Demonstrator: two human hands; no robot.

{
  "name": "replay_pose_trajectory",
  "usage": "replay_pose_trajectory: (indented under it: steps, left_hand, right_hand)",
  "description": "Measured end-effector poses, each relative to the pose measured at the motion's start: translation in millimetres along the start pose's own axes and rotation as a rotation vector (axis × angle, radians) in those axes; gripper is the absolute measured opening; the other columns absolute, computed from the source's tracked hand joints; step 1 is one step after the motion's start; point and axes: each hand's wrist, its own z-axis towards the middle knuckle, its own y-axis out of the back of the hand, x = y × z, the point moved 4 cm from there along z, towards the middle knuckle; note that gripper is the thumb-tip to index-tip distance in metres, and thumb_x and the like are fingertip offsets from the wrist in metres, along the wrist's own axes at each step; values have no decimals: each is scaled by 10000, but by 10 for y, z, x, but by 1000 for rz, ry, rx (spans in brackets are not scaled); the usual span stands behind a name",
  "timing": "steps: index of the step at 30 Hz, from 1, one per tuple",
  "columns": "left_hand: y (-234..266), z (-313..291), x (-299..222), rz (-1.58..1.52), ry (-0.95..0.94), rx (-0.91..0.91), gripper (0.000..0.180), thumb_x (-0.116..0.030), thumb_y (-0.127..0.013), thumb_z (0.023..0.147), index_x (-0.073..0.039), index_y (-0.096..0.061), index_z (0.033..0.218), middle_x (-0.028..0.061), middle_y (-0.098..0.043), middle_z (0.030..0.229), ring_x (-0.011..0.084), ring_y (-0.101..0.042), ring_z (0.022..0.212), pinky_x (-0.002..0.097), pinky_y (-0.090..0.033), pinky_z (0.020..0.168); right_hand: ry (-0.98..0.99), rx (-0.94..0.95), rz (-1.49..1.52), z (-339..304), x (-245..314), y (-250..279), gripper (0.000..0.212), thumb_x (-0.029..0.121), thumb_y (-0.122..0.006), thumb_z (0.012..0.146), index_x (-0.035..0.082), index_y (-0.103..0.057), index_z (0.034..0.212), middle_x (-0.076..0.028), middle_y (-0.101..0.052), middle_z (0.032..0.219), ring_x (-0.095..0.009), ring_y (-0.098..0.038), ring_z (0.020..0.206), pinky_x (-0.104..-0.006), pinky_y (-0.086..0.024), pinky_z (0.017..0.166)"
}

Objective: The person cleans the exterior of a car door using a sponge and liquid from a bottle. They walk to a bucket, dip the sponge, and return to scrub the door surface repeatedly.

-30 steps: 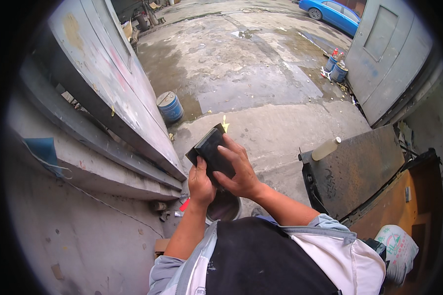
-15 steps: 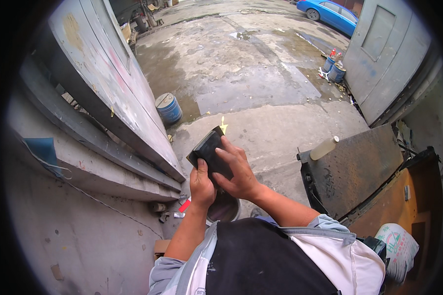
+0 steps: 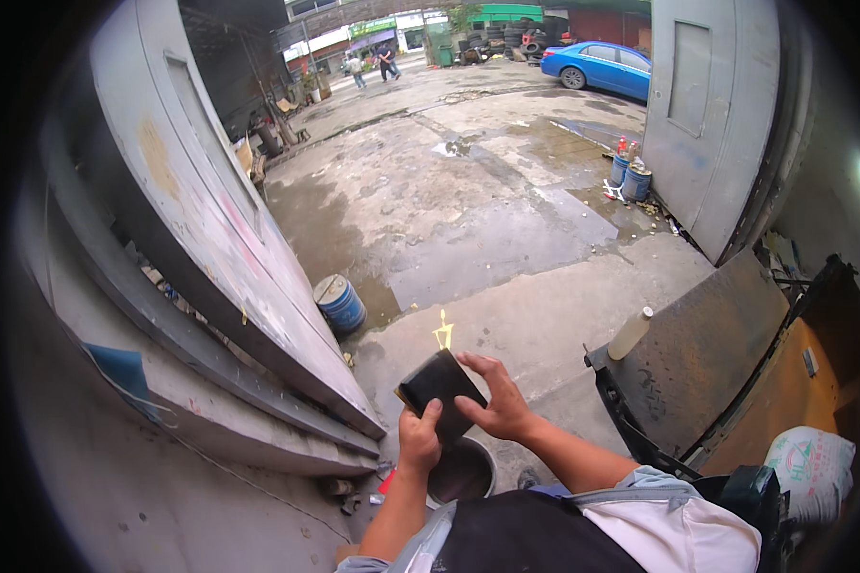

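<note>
Two hands on one flat black rectangular pad (image 3: 439,393): left hand (image 3: 419,441) pinches its lower edge, thumb on top. Right hand (image 3: 495,405) cups its right side with spread fingers; a dark round bucket (image 3: 461,472) sits right below.

A flat black rectangular phone (image 3: 439,393), tilted on a diagonal, sits gripped between both hands at chest height.

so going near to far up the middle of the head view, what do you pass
dark round bucket → left hand and right hand holding a black flat object → blue drum → wet concrete yard → blue car
</note>
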Motion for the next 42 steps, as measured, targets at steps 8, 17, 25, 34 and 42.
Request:
replay_pose_trajectory:
  steps: [8, 17, 25, 34, 42]
  left_hand:
    - [-170, 108, 587, -16, 250, 210, 392, -75, -550, 1008, 37, -488, 1378, 148, -619, 1301, 250, -618, 1188, 391, -480, 1054]
    - [-764, 484, 1457, 619, 149, 274, 398, -193, -479, 1060, 26, -490, 1391, 149, -572, 1341, 243, -534, 1254, 363, -406, 1070]
    - [-1136, 474, 2108, 828, 517, 305, 590, -457, -469, 1028, 68, -710, 908, 136, -703, 865, 218, -615, 770, 399, -473, 679]
    - [-1387, 488, 2375, 905, 776, 597, 637, -528, -397, 1037, 20, -674, 1207, 158, -697, 1187, 273, -622, 1131, 414, -461, 977]
    - [-1496, 1534, 2706, 563, 985, 495, 800, -685, -318, 1005, 11, -595, 1288, 197, -699, 1113, 315, -669, 1075, 429, -521, 933]
  right_hand:
    - [-675, 19, 517, -545, -611, 191, 713, 150, -707, 909, 47, -333, 1507, -214, -628, 1330, -321, -670, 1152, -409, -545, 937]
    - [-278, -226, -257, -718, -524, 1019, 648, 71, -642, 861, 82, -417, 1468, -251, -573, 1363, -418, -610, 1185, -484, -513, 943]
    - [-189, -45, -766, -1032, -597, 1421, 796, 226, -670, 860, 208, -312, 1570, -291, -409, 1479, -431, -404, 1378, -627, -304, 1067]
    - [-350, -59, -1031, -1500, -976, 1475, 724, 278, -665, 887, 149, -367, 1534, -331, -465, 1426, -460, -490, 1300, -583, -419, 981]
    - [-1153, -316, -327, -2158, -734, 1979, 811, 485, -693, 893, 54, -378, 1503, -277, -602, 1323, -461, -592, 1191, -478, -479, 1009]
